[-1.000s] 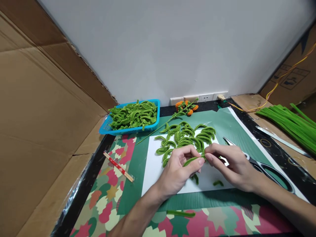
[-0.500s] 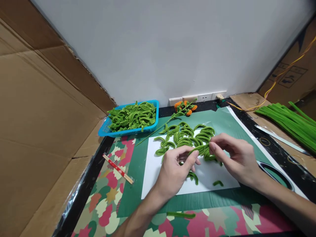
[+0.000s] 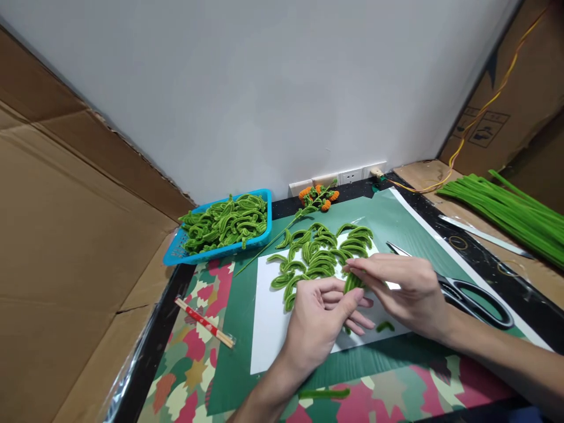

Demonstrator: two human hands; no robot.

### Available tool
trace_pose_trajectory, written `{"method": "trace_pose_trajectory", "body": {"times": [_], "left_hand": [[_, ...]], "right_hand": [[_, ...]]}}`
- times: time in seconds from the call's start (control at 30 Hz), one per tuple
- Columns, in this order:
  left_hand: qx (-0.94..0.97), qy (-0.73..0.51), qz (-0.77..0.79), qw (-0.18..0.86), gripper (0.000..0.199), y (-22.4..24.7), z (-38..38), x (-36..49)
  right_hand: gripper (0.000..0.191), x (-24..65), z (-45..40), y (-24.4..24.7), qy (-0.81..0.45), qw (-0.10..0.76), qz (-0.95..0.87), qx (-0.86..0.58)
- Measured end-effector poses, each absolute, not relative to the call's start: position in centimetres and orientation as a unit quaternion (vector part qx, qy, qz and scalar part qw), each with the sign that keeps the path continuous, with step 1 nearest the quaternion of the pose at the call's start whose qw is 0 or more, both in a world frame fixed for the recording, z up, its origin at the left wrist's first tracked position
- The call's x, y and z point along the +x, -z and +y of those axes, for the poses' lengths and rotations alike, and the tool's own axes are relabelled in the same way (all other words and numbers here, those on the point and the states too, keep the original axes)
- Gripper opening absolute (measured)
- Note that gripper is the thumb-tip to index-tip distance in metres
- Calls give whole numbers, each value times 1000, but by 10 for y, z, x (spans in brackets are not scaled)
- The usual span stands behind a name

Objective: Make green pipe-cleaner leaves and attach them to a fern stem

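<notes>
My left hand (image 3: 318,320) is closed on a green fuzzy pipe cleaner (image 3: 352,283), thumb against the index finger, while its lower fingers stretch out loosely. The fingertips of my right hand (image 3: 408,288) press together at the upper end of the same piece, their grip partly hidden. Just behind both hands, several curved green pipe cleaner pieces (image 3: 321,261) lie on a white sheet (image 3: 267,332). A short bent piece (image 3: 385,326) rests on the sheet below my right hand. Scissors (image 3: 484,302) with black handles lie partly beneath my right hand and wrist.
A blue basket (image 3: 220,254) heaped with green pieces stands at back left. An orange flower stem (image 3: 318,197) lies by the wall sockets. Wrapped chopsticks (image 3: 205,322) are at left, long green pipe cleaners (image 3: 506,211) at right. One straight piece (image 3: 324,394) lies near the front.
My hands have drawn closer together, and the pipe cleaner that ran sideways between them now stands more upright. My right hand has turned, baring more of the scissors. The view has shifted slightly.
</notes>
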State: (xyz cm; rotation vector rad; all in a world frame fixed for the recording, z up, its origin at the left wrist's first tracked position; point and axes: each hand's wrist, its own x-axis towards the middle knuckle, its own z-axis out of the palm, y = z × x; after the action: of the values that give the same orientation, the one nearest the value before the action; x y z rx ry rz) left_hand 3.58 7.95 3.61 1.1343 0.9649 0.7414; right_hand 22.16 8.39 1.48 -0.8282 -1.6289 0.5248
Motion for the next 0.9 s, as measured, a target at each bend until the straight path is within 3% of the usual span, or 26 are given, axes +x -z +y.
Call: {"method": "trace_pose_trajectory", "body": {"times": [0.13, 0.23, 0.37, 0.6, 0.8, 0.9], "left_hand": [[498, -337, 426, 676, 44, -36, 80, 39], [493, -343, 428, 676, 44, -37, 80, 41], [495, -338, 429, 676, 46, -36, 78, 40], [496, -323, 444, 673, 48, -33, 76, 35], [515, -345, 417, 665, 42, -32, 76, 35], [531, -340, 422, 651, 43, -31, 73, 35]], "right_hand": [[30, 225, 87, -18, -195, 581, -705, -358], [22, 224, 89, -23, -315, 572, -642, -402], [28, 222, 88, -22, -435, 541, -601, -397], [42, 224, 83, -11, -201, 569, -727, -327], [29, 218, 84, -18, -443, 518, -612, -402], [25, 222, 82, -16, -344, 525, -678, -383]]}}
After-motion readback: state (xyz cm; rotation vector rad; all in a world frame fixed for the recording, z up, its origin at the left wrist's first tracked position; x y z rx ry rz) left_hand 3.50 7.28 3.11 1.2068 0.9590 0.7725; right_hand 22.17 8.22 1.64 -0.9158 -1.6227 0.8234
